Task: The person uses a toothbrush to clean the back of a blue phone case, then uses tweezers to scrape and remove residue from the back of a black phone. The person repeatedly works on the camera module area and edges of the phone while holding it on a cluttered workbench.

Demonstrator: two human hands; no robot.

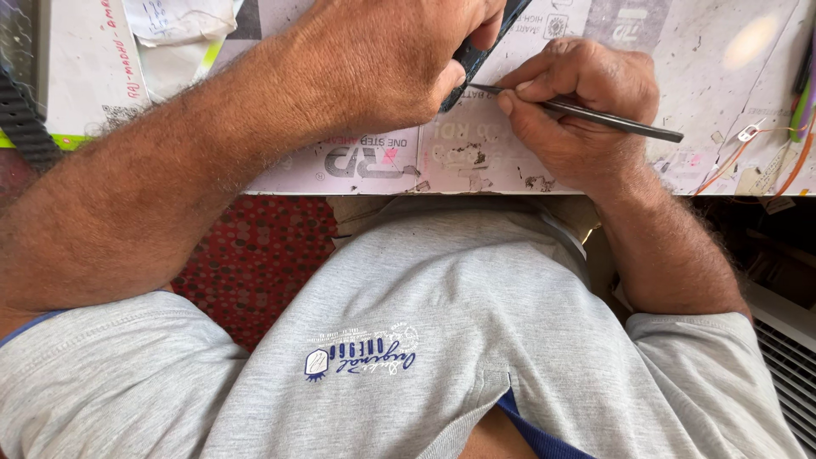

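My left hand (382, 59) is closed around a dark flat slab-shaped device (476, 51), holding it tilted on edge against the work surface. My right hand (578, 106) pinches a thin dark metal tool (612, 121) like a pen, its tip pointing left and touching the lower edge of the device, just under my left thumb. Most of the device is hidden behind my left hand. Both forearms reach up from the bottom of the view over my grey shirt.
The worn white printed board (476, 153) serves as the tabletop, its front edge just above my lap. Thin orange and red wires (765, 153) lie at the right. A folded white paper (178, 34) and a black ribbed strap (21, 110) sit at the upper left.
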